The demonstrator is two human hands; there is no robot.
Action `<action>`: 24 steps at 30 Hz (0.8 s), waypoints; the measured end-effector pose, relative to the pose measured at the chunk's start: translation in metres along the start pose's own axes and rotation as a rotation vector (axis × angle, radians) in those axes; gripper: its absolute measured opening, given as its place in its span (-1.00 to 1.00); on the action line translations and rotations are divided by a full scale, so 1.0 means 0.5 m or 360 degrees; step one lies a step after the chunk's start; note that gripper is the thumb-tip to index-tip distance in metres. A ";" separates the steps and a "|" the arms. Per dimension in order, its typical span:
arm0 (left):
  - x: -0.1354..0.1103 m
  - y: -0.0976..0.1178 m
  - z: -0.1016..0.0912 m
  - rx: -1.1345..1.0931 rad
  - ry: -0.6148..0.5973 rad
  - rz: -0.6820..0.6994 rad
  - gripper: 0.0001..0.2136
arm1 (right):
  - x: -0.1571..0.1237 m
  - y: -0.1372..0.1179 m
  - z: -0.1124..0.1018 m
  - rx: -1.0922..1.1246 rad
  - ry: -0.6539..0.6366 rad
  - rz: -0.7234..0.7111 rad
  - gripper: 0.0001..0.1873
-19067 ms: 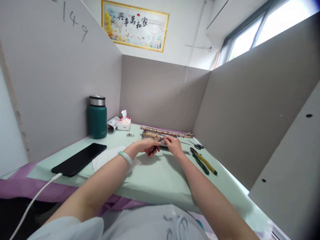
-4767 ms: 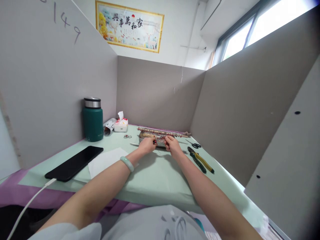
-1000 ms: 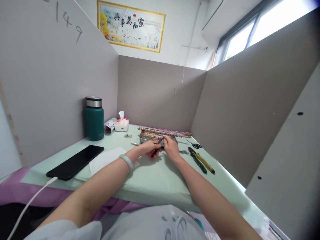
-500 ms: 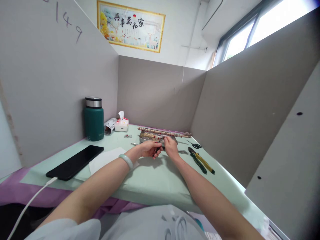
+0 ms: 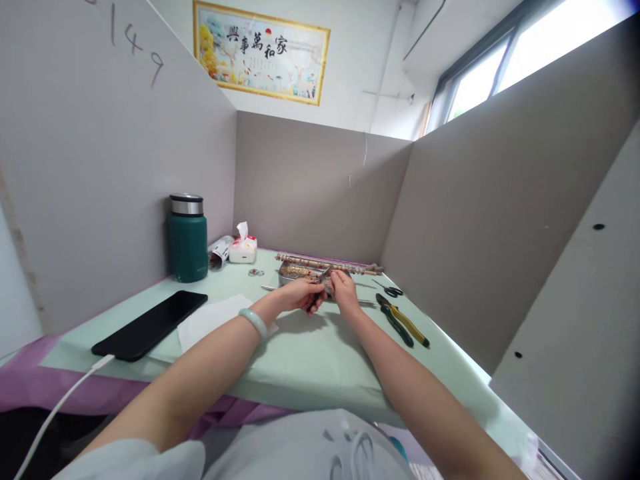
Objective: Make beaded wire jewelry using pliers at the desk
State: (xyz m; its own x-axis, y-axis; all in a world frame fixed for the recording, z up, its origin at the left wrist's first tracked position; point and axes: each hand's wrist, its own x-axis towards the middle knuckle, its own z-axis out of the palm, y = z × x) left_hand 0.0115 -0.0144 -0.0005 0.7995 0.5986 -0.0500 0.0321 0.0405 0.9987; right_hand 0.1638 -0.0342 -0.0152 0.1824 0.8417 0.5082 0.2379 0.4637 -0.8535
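Note:
My left hand [image 5: 301, 295], with a pale bangle [image 5: 253, 323] at its wrist, is closed around small dark-handled pliers [image 5: 324, 275] whose metal jaws point up and away from me. Close beside it, my right hand [image 5: 343, 289] has its thumb and fingers pinched together near the jaws. Whatever it holds is too small to make out. Just behind both hands sits a metal tin [image 5: 287, 275] with gold-coloured bits in it, partly covered by the hands. Rods strung with red and metallic pieces [image 5: 300, 261] lie across its far side.
Large green-and-yellow pliers [image 5: 403, 322] and black scissors [image 5: 393, 291] lie to the right. On the left are a phone [image 5: 153, 325] with a white cable, white paper [image 5: 210, 321], a green flask [image 5: 188, 243], tissues [image 5: 243, 250] and small rings [image 5: 256, 272]. Grey partitions [image 5: 320, 187] enclose the table.
The pliers' jaws show more clearly between the hands now. My right hand has shifted slightly right, a little away from the jaws. My left hand has turned slightly.

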 end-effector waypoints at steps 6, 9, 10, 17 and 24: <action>0.002 -0.004 -0.008 0.0161 0.0222 0.0071 -0.65 | 0.000 -0.022 -0.009 0.0434 -0.0140 0.0358 -0.76; -0.002 -0.001 -0.006 0.0292 0.0279 0.0041 -0.65 | 0.001 -0.027 -0.013 0.0527 -0.0207 0.0440 -0.79; -0.003 0.000 -0.005 0.0315 0.0285 0.0033 -0.65 | 0.002 -0.028 -0.014 0.0560 -0.0221 0.0454 -0.80; -0.003 0.001 -0.003 0.0371 0.0294 0.0004 -0.65 | 0.003 -0.025 -0.014 0.0585 -0.0287 0.0426 -0.80; -0.003 0.000 -0.003 0.0392 0.0311 -0.0033 -0.64 | 0.003 -0.023 -0.012 0.0506 -0.0248 0.0413 -0.82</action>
State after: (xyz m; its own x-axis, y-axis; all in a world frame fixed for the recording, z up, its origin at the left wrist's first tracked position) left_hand 0.0095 -0.0139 -0.0004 0.6676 0.7429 -0.0479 0.2106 -0.1268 0.9693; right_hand 0.1672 -0.0400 -0.0040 0.0456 0.9619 0.2696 -0.1071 0.2730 -0.9560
